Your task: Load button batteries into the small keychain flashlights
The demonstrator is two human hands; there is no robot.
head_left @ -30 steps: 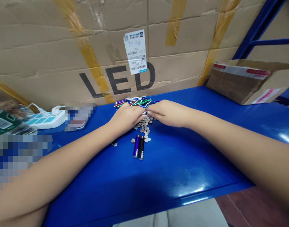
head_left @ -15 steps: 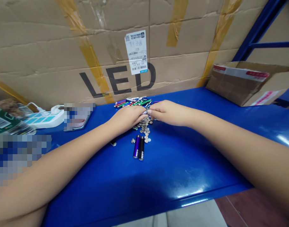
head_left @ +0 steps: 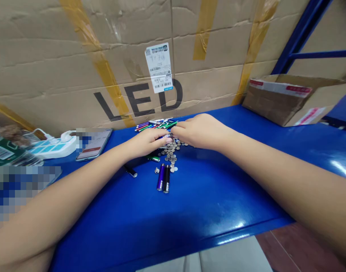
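Observation:
My left hand (head_left: 146, 142) is closed with thumb and fingers around a small metal-ended flashlight tube (head_left: 168, 135), mostly hidden in the grip. Fingers bent together, my right hand (head_left: 201, 130) meets the tube's end; what it pinches is hidden. Below both hands spreads a pile of silver button cells (head_left: 173, 146). A purple tube (head_left: 161, 177) and a black tube (head_left: 166, 179) lie side by side nearer me. By my left wrist are a green tube (head_left: 153, 158) and another black tube (head_left: 132, 172). Behind the hands sits a heap of colourful slim metal tubes (head_left: 144, 126) with clips.
A large cardboard box marked LED (head_left: 139, 100) backs the blue table (head_left: 212, 196). On the left are a phone (head_left: 101, 145), a white power strip (head_left: 58, 147) and a green-labelled plastic container (head_left: 5, 149). An open carton (head_left: 275, 100) stands at the right.
My hands have shifted slightly left in view, and the right hand has turned, its knuckles higher. The green and black tubes by my left wrist show more. The camera view has moved a little.

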